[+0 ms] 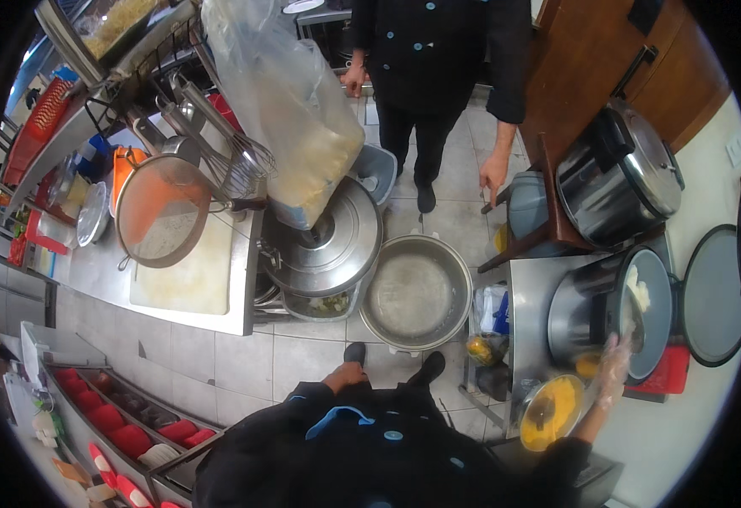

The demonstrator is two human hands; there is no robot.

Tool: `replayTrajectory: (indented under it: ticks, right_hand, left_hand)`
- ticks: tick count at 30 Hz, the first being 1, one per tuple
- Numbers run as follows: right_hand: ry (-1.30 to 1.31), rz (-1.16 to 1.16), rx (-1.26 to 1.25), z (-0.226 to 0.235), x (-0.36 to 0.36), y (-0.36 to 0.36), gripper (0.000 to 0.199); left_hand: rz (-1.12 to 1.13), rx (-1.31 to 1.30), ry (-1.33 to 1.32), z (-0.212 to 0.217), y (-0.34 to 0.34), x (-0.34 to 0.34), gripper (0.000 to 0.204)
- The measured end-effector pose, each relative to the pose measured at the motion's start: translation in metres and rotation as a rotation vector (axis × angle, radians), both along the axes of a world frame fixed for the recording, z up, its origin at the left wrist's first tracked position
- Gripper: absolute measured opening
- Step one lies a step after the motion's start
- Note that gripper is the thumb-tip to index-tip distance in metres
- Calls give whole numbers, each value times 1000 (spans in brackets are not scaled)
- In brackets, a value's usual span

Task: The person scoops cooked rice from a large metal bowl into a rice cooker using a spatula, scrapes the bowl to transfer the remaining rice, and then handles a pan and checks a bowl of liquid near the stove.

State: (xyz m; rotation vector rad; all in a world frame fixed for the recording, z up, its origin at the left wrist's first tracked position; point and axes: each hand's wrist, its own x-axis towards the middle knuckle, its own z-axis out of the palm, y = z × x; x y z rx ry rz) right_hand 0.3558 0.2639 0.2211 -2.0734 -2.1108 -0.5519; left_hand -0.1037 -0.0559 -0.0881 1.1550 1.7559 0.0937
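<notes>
My right hand (614, 372), in a clear plastic glove, reaches over the near rim of a rice cooker (575, 309) on the right. Its fingers look closed around something I cannot make out, beside a dark rounded shape inside the pot. White rice (638, 289) clings to the pot's inner wall. Just below that hand sits a round bowl (551, 413) of yellow food with a dark piece on it. Close to my body, my left hand (345, 377) is curled, with nothing visible in it.
A wide metal pot (416, 292) stands on the floor before my feet. A co-worker (434, 76) stands beyond it. At left, a sieve (164, 210) hangs over a cutting board (186, 275); a plastic bag (303, 127) rests above a lidded pot (345, 245). Another cooker (612, 178) stands far right.
</notes>
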Motion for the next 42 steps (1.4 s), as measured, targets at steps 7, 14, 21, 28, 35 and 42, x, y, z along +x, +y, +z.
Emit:
replayTrajectory:
  ticks: [7,14,21,28,35,42]
  right_hand:
    - [276,120,-112,-18,-117,-113,25]
    - [712,169,-915,-251,-191,-173,27]
    - [1611,-300,-479,-490,-124,-93,34]
    - [1954,-405,13,-581,-23,47,33]
    - [293,-74,-63,-595,-69,80,43]
    - [-180,-140,-66,-612,-33,102,32]
  left_hand:
    - [-586,-576,-159,43,-10,-31,33]
    - [-674,-985,-898,-3,-47,3,13]
    - [402,-235,-591,-150,-6,126,19]
    - [717,-325,-652,-249,0,142,20]
    - [734,-287,-623,-263,52,143,15]
    - [394,409,-599,-289,267,195,19]
